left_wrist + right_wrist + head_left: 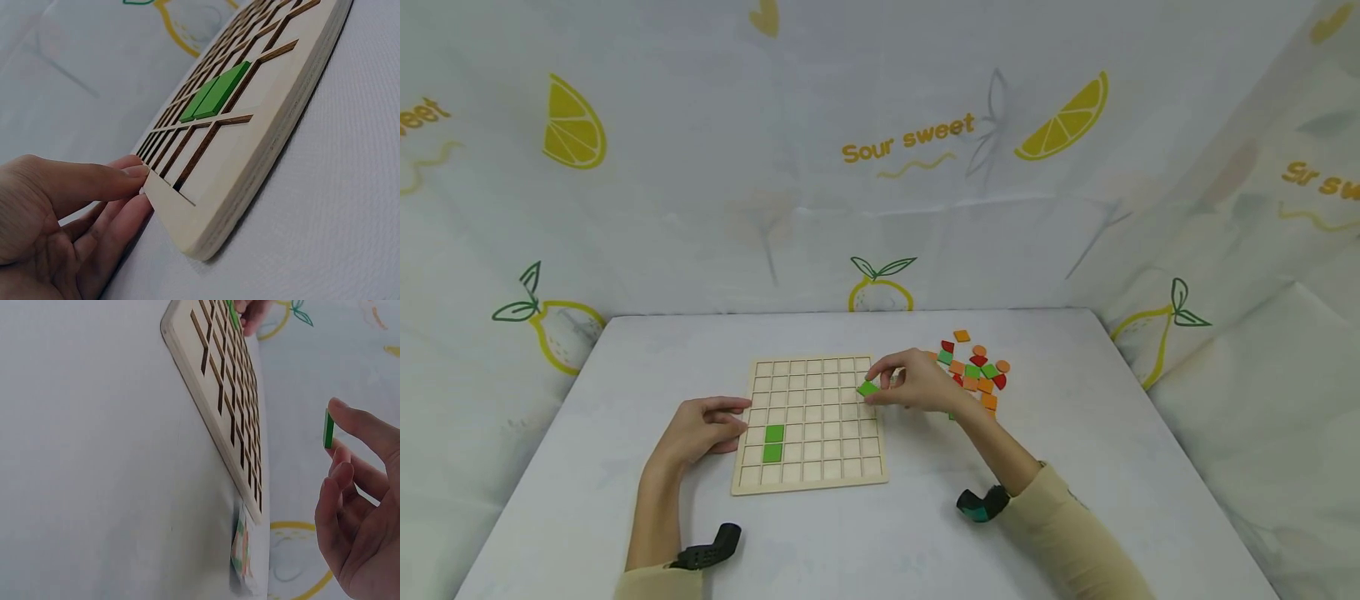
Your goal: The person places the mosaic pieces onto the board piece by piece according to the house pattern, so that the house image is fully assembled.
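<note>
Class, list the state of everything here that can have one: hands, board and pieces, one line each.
Grid board: lying flat, most cells bare
Two green squares: seated in neighbouring cells
Held green square: raised, pinched
Right hand: pinching that square
Left hand: touching the board's left edge
Loose pieces: scattered right of the board, some partly hidden

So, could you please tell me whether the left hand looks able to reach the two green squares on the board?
Probably yes: the left hand is at the left edge of the board, the two green squares sit in the second column from there, and nothing seems to lie between.
</note>
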`<state>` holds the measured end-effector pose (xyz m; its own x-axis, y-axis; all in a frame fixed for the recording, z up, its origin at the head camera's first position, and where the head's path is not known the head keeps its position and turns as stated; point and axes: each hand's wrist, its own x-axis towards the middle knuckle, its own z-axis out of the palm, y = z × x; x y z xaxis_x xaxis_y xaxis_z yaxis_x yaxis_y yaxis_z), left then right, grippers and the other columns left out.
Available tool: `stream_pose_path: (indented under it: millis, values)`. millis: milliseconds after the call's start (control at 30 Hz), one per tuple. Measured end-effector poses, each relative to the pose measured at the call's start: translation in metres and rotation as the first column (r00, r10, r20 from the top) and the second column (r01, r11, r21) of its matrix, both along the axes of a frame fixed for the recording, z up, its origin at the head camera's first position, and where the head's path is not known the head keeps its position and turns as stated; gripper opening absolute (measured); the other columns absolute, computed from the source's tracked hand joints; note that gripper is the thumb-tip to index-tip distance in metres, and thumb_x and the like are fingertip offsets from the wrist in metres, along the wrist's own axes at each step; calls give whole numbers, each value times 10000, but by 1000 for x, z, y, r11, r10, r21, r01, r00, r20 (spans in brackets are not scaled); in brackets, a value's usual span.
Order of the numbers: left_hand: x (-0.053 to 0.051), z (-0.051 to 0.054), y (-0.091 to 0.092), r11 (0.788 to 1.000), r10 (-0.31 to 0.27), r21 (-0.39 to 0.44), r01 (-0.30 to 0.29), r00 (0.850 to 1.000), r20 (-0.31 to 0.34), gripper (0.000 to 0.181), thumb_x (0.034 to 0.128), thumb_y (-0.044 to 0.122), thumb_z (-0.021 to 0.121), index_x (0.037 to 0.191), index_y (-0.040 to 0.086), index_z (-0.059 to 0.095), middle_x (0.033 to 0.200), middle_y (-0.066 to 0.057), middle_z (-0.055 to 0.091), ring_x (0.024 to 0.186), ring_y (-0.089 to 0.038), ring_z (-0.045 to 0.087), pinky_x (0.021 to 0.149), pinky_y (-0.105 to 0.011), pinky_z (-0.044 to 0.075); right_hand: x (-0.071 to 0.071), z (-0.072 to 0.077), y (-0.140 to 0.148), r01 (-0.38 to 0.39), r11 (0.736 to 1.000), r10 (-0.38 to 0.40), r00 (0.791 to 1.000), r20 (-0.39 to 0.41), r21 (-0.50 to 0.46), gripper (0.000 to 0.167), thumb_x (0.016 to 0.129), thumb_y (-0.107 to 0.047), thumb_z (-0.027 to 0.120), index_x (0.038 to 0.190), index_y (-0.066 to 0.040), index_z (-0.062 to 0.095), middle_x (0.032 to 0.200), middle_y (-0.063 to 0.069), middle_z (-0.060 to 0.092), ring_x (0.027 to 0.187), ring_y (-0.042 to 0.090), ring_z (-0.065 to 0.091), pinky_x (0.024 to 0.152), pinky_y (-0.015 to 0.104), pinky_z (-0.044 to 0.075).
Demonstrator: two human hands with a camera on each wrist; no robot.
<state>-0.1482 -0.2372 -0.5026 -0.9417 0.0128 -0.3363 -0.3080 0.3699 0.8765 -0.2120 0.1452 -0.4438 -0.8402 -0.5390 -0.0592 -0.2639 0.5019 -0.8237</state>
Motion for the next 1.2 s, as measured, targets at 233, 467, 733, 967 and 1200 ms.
stream_pose_path:
  millis: [233,467,733,967,1200]
  values:
    - [1,0,1,1000,1,-11,-1,1000,-3,493,931,31,816,1404,-17,684,972,-33,770,856,-106,727,720,-247,663,9,-7,-37,-117,993,116,993,-8,-15,267,879,-259,919,1086,-139,801,799,-56,643,561,92,499,541,194,436]
    - [1,0,0,1000,4,-10,-4,1000,-6,499,934,32,815,1410,-25,677,973,-46,767,843,-105,721,704,-253,661,21,-9,-72,-205,978,205,979,-19,-27,260,887,-261,913,1087,-140,801,791,-70,655,573,46,517,603,176,458]
    - [2,-1,-1,1000,-18,0,18,1000,-19,504,944,43,810,1422,-28,670,968,-38,774,846,-98,721,713,-249,664,33,-13,-107,-269,963,270,963,-29,16,274,886,-260,912,1107,-133,811,772,-129,652,604,-5,513,574,153,422]
    - [0,-2,-4,999,-41,18,42,999,-26,506,952,58,807,1426,-42,661,957,-13,780,853,-66,715,719,-243,662,44,-25,-130,-319,938,324,946,-16,138,224,890,-297,910,1071,-214,809,744,-183,654,632,-49,524,581,143,410]
    - [1,0,-4,999,-49,15,49,998,-29,503,960,57,800,1433,-39,660,980,-13,790,886,-49,716,735,-244,663,51,-31,-140,-343,911,351,936,4,230,221,877,-309,914,1058,-243,805,733,-184,647,665,-61,559,584,165,447]
